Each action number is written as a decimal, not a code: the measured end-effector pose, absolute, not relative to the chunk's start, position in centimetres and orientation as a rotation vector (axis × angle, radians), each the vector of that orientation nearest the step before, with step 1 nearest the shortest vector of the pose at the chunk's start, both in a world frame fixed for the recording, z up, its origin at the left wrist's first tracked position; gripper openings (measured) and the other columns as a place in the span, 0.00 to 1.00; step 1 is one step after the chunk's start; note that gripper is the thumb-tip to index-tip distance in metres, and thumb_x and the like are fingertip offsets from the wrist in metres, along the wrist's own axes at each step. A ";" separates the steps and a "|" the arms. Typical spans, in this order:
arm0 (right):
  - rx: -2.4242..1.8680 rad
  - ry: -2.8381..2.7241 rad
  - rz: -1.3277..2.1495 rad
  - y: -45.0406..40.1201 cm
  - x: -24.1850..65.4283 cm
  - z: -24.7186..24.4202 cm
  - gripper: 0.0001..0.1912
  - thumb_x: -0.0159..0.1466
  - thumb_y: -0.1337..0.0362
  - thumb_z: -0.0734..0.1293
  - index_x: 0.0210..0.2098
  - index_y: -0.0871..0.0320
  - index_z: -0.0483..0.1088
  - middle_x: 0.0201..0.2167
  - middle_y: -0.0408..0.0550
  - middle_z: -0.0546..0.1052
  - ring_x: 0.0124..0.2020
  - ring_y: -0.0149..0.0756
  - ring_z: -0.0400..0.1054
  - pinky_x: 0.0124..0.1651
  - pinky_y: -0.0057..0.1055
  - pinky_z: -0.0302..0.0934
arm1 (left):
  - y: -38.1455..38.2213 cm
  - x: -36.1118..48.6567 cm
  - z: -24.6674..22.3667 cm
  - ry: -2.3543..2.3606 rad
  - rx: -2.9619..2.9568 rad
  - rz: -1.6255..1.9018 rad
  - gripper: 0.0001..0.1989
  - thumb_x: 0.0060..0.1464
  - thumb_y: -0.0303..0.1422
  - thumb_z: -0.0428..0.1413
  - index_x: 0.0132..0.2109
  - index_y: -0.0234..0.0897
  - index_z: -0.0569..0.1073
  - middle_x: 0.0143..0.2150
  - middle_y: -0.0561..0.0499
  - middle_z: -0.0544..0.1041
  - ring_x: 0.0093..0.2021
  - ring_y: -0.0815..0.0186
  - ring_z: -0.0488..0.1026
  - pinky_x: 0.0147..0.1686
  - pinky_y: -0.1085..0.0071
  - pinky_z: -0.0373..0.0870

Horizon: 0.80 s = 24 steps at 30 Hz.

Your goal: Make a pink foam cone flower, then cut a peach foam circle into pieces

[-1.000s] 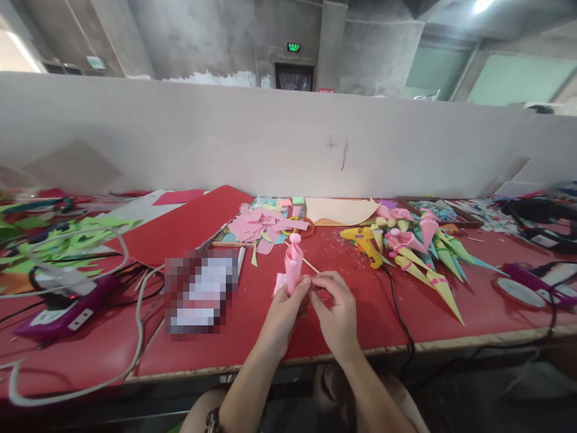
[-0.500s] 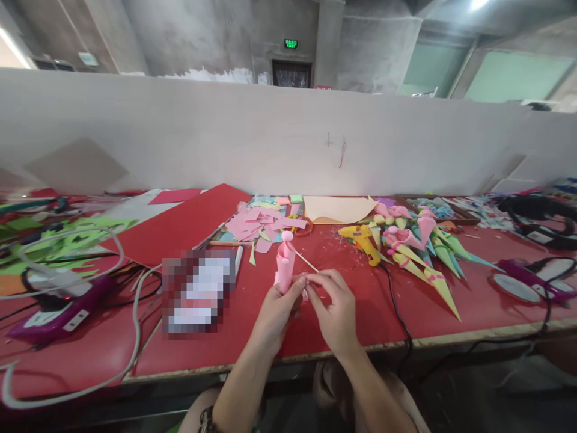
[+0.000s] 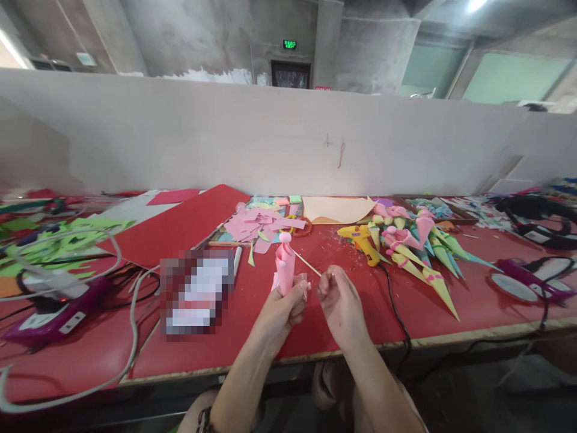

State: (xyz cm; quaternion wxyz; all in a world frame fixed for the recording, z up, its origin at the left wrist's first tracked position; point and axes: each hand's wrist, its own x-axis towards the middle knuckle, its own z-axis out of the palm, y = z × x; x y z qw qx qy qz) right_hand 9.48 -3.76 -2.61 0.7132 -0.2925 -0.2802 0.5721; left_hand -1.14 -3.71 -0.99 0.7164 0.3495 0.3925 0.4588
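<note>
My left hand [image 3: 285, 310] is closed around the lower part of a pink rolled-paper cone [image 3: 285, 270], held upright above the table. Small pink balls sit at its tip and on its front, and a pale pink strip sticks out by my thumb. My right hand [image 3: 341, 304] is a little to the right, apart from the cone, its fingers curled in. Whether anything is between those fingertips is hidden. A thin wooden stick [image 3: 307, 263] slants behind the cone, one end close to my right fingertips.
A yellow glue gun [image 3: 363, 242] and several finished paper cones [image 3: 433, 279] lie to the right. Pink paper strips [image 3: 255, 224] are piled behind. On the left are a blurred-out phone-like object [image 3: 198, 294], red card [image 3: 180, 222], and a purple power strip [image 3: 54, 316] with cables.
My right hand has drawn back to the right, away from the pink cone, and its fingers have curled. My left hand keeps hold of the cone nearly in place.
</note>
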 end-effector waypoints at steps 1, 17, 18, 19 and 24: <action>-0.648 -0.569 1.285 -3.7 9.6 -2.7 0.12 0.54 0.57 0.66 0.22 0.57 0.62 0.18 0.36 0.61 0.20 0.24 0.55 0.25 0.22 0.57 | -3.6 -1.2 -1.1 0.863 0.778 1.013 0.20 0.36 0.43 0.62 0.25 0.37 0.59 0.15 0.65 0.47 0.16 0.79 0.39 0.15 0.79 0.38; -0.759 -0.571 1.239 -4.0 9.4 -2.4 0.11 0.49 0.61 0.71 0.29 0.58 0.70 0.23 0.41 0.70 0.24 0.27 0.64 0.29 0.24 0.61 | -3.9 -0.3 -1.3 0.883 0.749 1.050 0.20 0.35 0.43 0.63 0.26 0.36 0.61 0.14 0.65 0.48 0.15 0.80 0.42 0.16 0.79 0.38; -0.750 -0.566 1.244 -4.0 9.4 -2.4 0.12 0.50 0.60 0.71 0.31 0.59 0.71 0.24 0.42 0.71 0.25 0.28 0.64 0.30 0.25 0.62 | -3.9 -0.3 -1.3 0.881 0.751 1.052 0.20 0.35 0.43 0.63 0.27 0.36 0.62 0.14 0.65 0.48 0.15 0.80 0.42 0.16 0.78 0.38; -0.738 -0.563 1.248 -4.0 9.4 -2.4 0.12 0.51 0.58 0.69 0.32 0.59 0.71 0.24 0.42 0.71 0.26 0.28 0.65 0.31 0.26 0.62 | -3.9 -0.3 -1.2 0.879 0.754 1.053 0.19 0.35 0.43 0.63 0.27 0.35 0.64 0.14 0.65 0.47 0.15 0.80 0.41 0.16 0.78 0.37; -0.760 -0.574 1.195 -3.8 9.5 -2.6 0.12 0.53 0.55 0.67 0.26 0.58 0.68 0.20 0.40 0.67 0.23 0.28 0.62 0.29 0.26 0.60 | -4.0 -0.3 -1.1 0.884 0.766 1.027 0.16 0.40 0.42 0.60 0.28 0.34 0.66 0.14 0.65 0.46 0.15 0.80 0.40 0.15 0.78 0.37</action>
